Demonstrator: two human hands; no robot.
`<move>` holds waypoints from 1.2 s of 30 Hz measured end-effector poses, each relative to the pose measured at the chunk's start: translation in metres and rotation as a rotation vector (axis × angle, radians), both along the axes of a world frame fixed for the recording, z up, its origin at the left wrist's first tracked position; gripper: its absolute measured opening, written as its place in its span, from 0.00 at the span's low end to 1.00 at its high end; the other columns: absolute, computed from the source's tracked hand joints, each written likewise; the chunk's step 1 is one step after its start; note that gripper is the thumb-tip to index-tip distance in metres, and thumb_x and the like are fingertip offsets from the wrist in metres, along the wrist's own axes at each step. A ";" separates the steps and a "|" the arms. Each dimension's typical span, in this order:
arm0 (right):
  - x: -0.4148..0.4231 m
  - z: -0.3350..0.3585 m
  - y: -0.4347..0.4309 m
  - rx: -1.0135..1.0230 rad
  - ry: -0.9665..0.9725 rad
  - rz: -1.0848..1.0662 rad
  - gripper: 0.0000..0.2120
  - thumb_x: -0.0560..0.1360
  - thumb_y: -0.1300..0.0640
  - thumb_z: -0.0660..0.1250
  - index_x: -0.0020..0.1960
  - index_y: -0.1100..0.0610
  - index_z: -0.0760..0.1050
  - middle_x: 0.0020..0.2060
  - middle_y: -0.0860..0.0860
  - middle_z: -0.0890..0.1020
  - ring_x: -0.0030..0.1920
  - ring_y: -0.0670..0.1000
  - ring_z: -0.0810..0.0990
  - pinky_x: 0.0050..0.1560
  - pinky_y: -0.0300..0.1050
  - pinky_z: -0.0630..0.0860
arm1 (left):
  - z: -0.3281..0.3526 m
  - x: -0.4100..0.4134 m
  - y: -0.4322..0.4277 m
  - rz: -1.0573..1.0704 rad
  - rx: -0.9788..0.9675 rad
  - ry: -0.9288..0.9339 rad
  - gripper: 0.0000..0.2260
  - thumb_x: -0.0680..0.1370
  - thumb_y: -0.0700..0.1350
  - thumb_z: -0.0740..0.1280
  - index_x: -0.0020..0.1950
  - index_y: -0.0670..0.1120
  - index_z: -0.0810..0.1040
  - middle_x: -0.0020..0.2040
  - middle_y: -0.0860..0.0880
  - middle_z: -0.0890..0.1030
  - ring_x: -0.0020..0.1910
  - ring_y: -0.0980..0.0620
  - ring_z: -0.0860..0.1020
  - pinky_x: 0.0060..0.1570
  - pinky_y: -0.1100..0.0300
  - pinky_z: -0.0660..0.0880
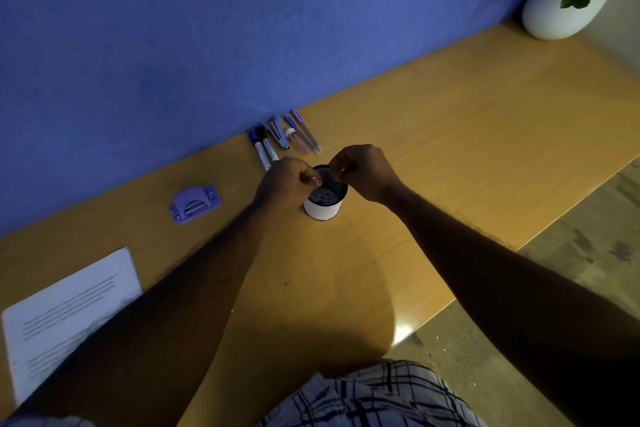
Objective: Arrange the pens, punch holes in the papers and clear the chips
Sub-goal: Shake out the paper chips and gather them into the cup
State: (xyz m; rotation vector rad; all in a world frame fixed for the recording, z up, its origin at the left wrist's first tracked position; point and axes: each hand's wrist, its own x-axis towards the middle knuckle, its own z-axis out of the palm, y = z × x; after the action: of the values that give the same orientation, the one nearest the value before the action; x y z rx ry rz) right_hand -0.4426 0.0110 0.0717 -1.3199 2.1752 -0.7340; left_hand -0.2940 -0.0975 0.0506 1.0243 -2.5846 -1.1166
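Observation:
A white cup [323, 211] with a dark inside stands on the wooden desk [450, 135], and small paper chips lie in its bottom. Over its mouth, my left hand [284, 180] and my right hand [367, 172] each pinch an end of a small dark thin piece [329, 179]; I cannot tell what the piece is. The purple hole punch [194, 203] lies flat on the desk to the left of the cup. Several pens and markers [268, 149] lie side by side against the blue wall behind the cup. Printed papers [65, 312] rest at the lower left, partly under my left forearm.
A white pot with a green plant [561, 7] stands at the desk's far right corner. The blue wall [173, 45] runs along the back of the desk. The desk's front edge cuts diagonally at the right, with floor [571, 253] beyond it.

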 end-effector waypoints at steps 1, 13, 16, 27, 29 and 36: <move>0.000 0.000 0.000 0.000 0.003 0.007 0.10 0.74 0.65 0.70 0.54 0.58 0.81 0.52 0.52 0.83 0.52 0.49 0.80 0.43 0.37 0.78 | 0.001 0.000 0.001 0.006 -0.014 -0.011 0.10 0.72 0.44 0.75 0.52 0.43 0.83 0.50 0.47 0.84 0.49 0.53 0.81 0.49 0.54 0.81; 0.013 0.006 0.006 -0.200 0.121 0.243 0.17 0.72 0.73 0.65 0.56 0.60 0.82 0.51 0.57 0.82 0.51 0.53 0.78 0.45 0.42 0.74 | 0.010 -0.006 0.006 -0.066 -0.197 -0.101 0.16 0.68 0.46 0.77 0.53 0.44 0.80 0.51 0.47 0.82 0.51 0.48 0.80 0.48 0.52 0.79; 0.014 0.005 0.007 -0.205 0.160 0.274 0.17 0.73 0.71 0.65 0.57 0.59 0.82 0.50 0.58 0.81 0.50 0.55 0.78 0.45 0.46 0.76 | 0.010 -0.008 0.007 -0.074 -0.144 -0.089 0.13 0.68 0.43 0.76 0.51 0.42 0.80 0.50 0.46 0.81 0.51 0.47 0.80 0.49 0.49 0.79; 0.004 0.007 0.008 -0.128 0.209 0.203 0.13 0.76 0.67 0.66 0.57 0.60 0.82 0.51 0.57 0.83 0.50 0.54 0.80 0.48 0.51 0.78 | 0.008 -0.005 0.005 -0.050 -0.069 -0.055 0.18 0.69 0.39 0.76 0.58 0.42 0.81 0.56 0.46 0.82 0.55 0.49 0.80 0.51 0.54 0.80; 0.008 0.007 0.009 -0.172 0.218 0.237 0.13 0.75 0.67 0.66 0.57 0.59 0.82 0.50 0.57 0.84 0.49 0.56 0.80 0.47 0.51 0.78 | 0.007 -0.004 0.006 -0.032 -0.025 -0.042 0.17 0.69 0.38 0.74 0.58 0.42 0.81 0.55 0.46 0.83 0.55 0.48 0.80 0.49 0.57 0.79; 0.012 0.005 0.012 -0.127 0.377 0.223 0.13 0.77 0.61 0.66 0.59 0.53 0.81 0.51 0.54 0.82 0.51 0.55 0.79 0.50 0.51 0.74 | 0.007 -0.001 0.010 0.048 0.191 0.053 0.17 0.73 0.36 0.68 0.61 0.43 0.80 0.56 0.47 0.83 0.52 0.55 0.79 0.38 0.75 0.72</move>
State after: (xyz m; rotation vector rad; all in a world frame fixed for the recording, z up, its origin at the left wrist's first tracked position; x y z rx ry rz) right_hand -0.4307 0.0232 0.0762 -1.8588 2.2356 -0.5789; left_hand -0.2947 -0.0877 0.0571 1.0722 -2.4363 -1.3803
